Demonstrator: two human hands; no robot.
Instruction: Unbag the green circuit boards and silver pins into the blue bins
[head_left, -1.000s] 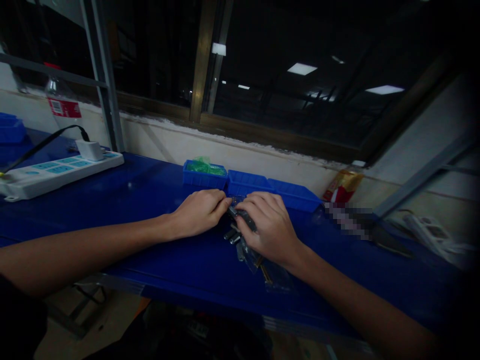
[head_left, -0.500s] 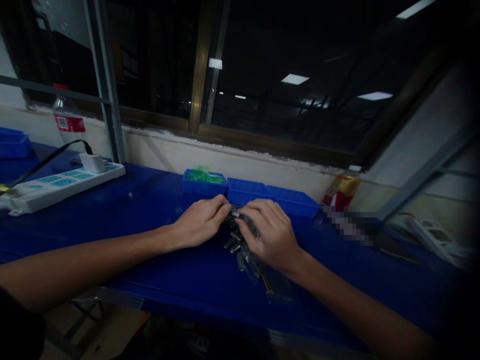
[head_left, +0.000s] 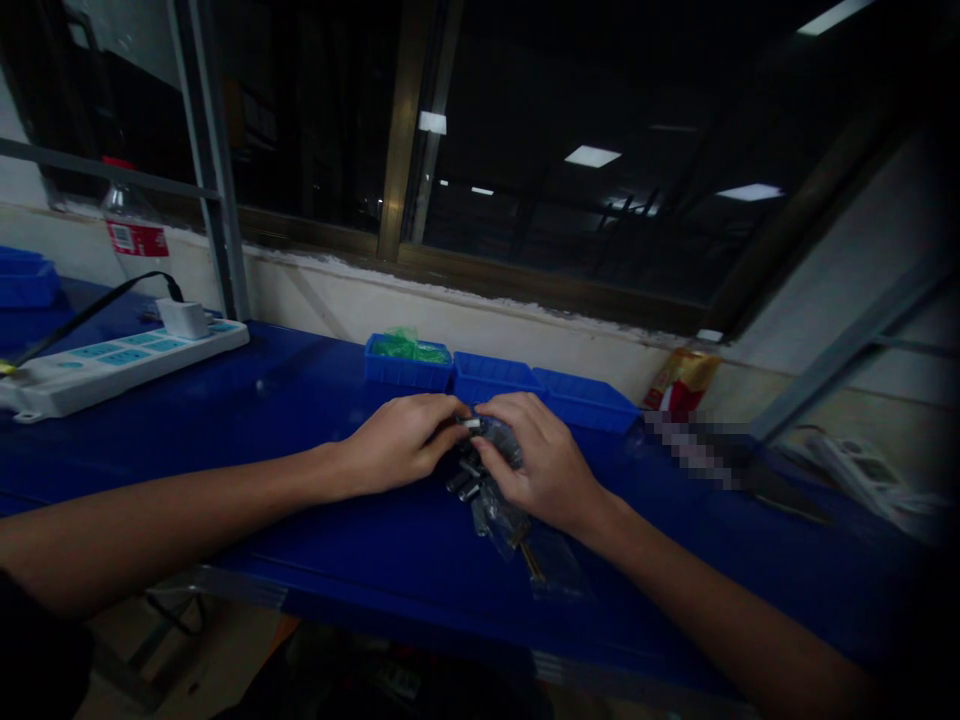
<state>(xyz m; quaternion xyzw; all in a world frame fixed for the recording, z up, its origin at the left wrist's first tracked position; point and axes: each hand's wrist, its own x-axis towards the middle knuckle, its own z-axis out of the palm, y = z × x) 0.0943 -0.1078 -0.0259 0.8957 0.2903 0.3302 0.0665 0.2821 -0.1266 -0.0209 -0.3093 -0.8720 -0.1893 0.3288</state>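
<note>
My left hand (head_left: 401, 437) is closed in a pinch, its fingertips at a small pale piece (head_left: 471, 424) too small to name. Facing it, my right hand (head_left: 544, 452) curls its thumb and fingers around a clear plastic bag (head_left: 504, 445). Below the fingertips, several short dark metallic cylinders (head_left: 466, 487) lie in a loose heap on the blue tabletop (head_left: 360, 545). A second clear bag (head_left: 559, 570) with thin brass-coloured rods (head_left: 531, 562) lies nearer the table's front edge. The right fingers partly hide the bag they hold.
Behind the hands stand a blue bin with green plastic (head_left: 409, 362) and more blue bins (head_left: 581, 398) along the wall. A white power strip (head_left: 142, 362) and a bottle (head_left: 133, 228) are at the left. To the right are a red-gold packet (head_left: 681, 385) and a white device (head_left: 862, 470).
My left fingertips have shifted slightly toward the right hand, and the pale piece between the hands shows more clearly. The right thumb and fingers are a little farther apart around the bag.
</note>
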